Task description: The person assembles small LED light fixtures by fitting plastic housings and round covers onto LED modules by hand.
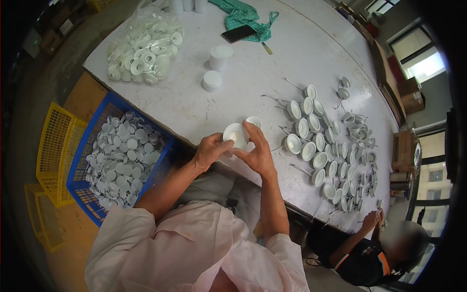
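Between my hands, over the table's near edge, is a white round lamp housing (232, 129), its open side facing up and a pale yellowish disc inside. My left hand (209, 153) closes on its lower left side, thumb at the rim. From the right, my right hand (258, 153) grips the same housing with thumb and fingers. Just beyond my right fingertips, a second white round piece (254, 121) shows in part; whether I touch it cannot be made out. Rows of similar white lamp housings (307, 151) with wires lie to the right.
A blue basket (80, 160) full of white discs stands left, beside yellow crates (53, 146). On the table (265, 61) are a clear bag of white rings (143, 58), stacked white discs (212, 80), a phone (238, 33) and green cloth (243, 14). Another person (360, 258) works at lower right.
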The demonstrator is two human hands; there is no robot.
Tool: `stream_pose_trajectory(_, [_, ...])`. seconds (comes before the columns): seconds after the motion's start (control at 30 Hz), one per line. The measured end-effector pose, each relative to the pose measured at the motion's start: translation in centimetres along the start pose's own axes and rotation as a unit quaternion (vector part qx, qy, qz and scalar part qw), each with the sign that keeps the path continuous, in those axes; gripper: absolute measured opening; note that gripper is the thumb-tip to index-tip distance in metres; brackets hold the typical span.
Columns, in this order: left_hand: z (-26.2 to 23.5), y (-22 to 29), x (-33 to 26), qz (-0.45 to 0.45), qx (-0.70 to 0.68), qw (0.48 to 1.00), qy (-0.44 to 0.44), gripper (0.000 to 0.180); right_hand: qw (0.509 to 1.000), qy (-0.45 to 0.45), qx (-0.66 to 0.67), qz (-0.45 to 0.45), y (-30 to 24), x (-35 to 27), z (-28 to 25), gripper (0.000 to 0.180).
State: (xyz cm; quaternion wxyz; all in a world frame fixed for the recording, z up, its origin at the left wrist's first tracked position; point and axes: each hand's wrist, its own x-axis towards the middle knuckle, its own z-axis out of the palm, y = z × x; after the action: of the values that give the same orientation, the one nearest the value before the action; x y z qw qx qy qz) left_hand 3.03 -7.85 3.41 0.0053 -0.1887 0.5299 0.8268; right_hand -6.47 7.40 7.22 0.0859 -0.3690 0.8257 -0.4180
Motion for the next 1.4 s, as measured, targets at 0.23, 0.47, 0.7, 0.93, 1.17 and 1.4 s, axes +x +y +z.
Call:
stream_pose_trajectory(0.23, [0.5, -0.3, 0.2, 0.043, 0.021, 0.999, -0.007, 0.029, 0.956, 0.074, 0.243, 0.149, 2.7, -1.0, 1.1, 0.049])
stream_pose_trajectory(0.47, [1.3, -1.0, 0.6, 0.069, 0.131, 0.987, 0.056, 0.031, 0.948, 0.080, 0.211, 0.224, 3.2, -1.5, 2.8, 0.032])
stream_pose_trajectory(0.7, [0.8, -1.9, 1.2, 0.055, 0.213, 0.974, 0.058, 0.025, 0.943, 0.113, 0.221, 0.224, 2.6, -2.0, 3.3, 0.033])
stream_pose_trajectory(0.93, [1.3, -2.1, 1.7, 0.029, 0.220, 0.975, 0.017, 0.025, 0.932, 0.152, 0.241, 0.222, 3.5, -2.8, 3.1, 0.032])
stream_pose_trajectory(1.17, [1.3, -0.8, 0.8, 0.008, 0.093, 0.993, -0.073, 0.034, 0.914, 0.145, 0.302, 0.230, 3.5, -3.6, 1.4, 0.048])
stream_pose_trajectory(1.4, [0.4, 0.1, 1.6, -0.005, 0.111, 0.979, -0.169, 0.031, 0.989, 0.020, -0.117, -0.094, -0.4, -2.6, -2.5, 0.077])
